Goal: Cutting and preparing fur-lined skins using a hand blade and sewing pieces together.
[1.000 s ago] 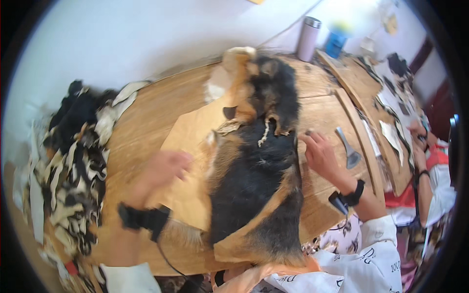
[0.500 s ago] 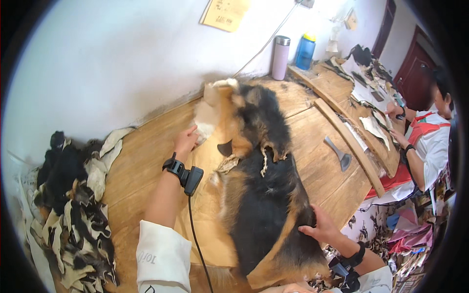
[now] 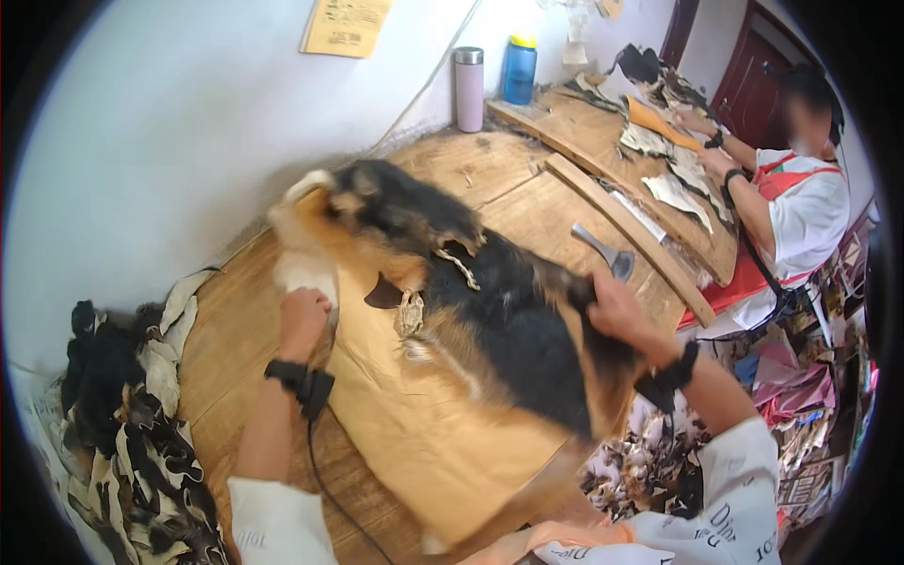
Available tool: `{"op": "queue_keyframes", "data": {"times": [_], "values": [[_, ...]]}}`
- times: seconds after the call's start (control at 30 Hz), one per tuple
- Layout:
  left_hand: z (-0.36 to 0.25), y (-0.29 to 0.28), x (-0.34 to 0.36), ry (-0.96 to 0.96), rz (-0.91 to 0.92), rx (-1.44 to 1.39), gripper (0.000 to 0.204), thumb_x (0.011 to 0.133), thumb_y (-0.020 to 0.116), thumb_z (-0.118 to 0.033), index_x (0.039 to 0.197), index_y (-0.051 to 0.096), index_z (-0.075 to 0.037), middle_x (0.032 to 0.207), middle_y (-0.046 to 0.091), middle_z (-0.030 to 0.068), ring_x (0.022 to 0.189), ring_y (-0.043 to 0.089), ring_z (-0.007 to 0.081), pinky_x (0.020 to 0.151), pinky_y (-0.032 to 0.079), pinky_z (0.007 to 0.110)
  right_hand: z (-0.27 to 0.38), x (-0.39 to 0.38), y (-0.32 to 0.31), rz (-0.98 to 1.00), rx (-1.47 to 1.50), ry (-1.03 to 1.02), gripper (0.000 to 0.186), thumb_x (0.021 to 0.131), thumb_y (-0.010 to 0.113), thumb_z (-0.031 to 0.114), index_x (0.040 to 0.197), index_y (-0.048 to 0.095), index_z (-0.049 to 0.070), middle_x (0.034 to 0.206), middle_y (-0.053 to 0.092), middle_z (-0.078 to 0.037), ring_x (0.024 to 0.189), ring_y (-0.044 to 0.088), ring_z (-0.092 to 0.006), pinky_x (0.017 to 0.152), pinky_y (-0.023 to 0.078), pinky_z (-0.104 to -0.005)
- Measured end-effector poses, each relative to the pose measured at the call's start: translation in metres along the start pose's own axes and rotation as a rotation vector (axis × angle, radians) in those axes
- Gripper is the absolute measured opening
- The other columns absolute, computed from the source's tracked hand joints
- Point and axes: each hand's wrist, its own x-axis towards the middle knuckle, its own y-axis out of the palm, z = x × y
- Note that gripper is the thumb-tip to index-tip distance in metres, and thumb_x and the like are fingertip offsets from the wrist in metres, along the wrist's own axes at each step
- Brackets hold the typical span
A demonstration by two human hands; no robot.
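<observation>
A black, tan and white fur pelt [image 3: 499, 311] slants across the wooden table, partly raised and blurred at its lower edge. My left hand [image 3: 306, 323] is closed on the white fur at the pelt's left edge. On the opposite side my right hand [image 3: 620, 306] grips the dark right edge, fingers curled over it. Under the pelt lies a smooth tan sheet [image 3: 405, 452] that looks like paper. A small dark flap [image 3: 381, 294] and a crinkled pale strip [image 3: 411, 314] show at the pelt's near edge.
Fur scraps [image 3: 141, 424] are heaped at the left. A hatchet-shaped metal blade [image 3: 603, 250] lies beside a long wooden bar [image 3: 631, 240]. Against the wall stand a pink flask [image 3: 469, 89] and a blue bottle [image 3: 519, 71]. A co-worker [image 3: 800, 207] handles a tan piece at the right.
The pelt has swung round, its lower part lifted rightward, baring more of the tan sheet. Both my hands have closed on its edges. The view has shifted right; the co-worker now holds a tan piece.
</observation>
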Motion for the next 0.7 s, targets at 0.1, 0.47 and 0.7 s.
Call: {"op": "queue_keyframes", "data": {"times": [0.1, 0.47, 0.7], "values": [[-0.031, -0.008, -0.062, -0.024, 0.017, 0.061, 0.015, 0.073, 0.062, -0.017, 0.074, 0.067, -0.002, 0.076, 0.061, 0.0197, 0.075, 0.059, 0.0356, 0.068, 0.046, 0.043, -0.016, 0.068, 0.002, -0.075, -0.113, -0.069, 0.025, 0.069, 0.055, 0.006, 0.092, 0.046, 0.004, 0.084, 0.060, -0.021, 0.085, 0.057, -0.0408, 0.073, 0.044, -0.0488], [-0.167, -0.051, -0.208, -0.401, 0.284, -0.197, 0.018, 0.075, 0.063, -0.019, 0.072, 0.065, -0.001, 0.067, 0.059, 0.0178, 0.062, 0.058, 0.0341, 0.059, 0.045, 0.039, 0.056, 0.223, 0.060, 0.071, -0.080, -0.676, 0.027, 0.075, 0.055, 0.009, 0.101, 0.061, 0.015, 0.085, 0.064, -0.013, 0.084, 0.060, -0.0333, 0.068, 0.046, -0.0441], [-0.186, -0.061, -0.180, -0.483, 0.099, -0.149, 0.015, 0.074, 0.066, -0.015, 0.083, 0.065, -0.003, 0.077, 0.062, 0.0131, 0.066, 0.059, 0.0284, 0.061, 0.046, 0.036, 0.067, 0.256, 0.075, 0.192, -0.091, -0.838, 0.044, 0.066, 0.073, 0.030, 0.104, 0.060, 0.013, 0.088, 0.061, -0.014, 0.085, 0.060, -0.0335, 0.071, 0.048, -0.0426]]}}
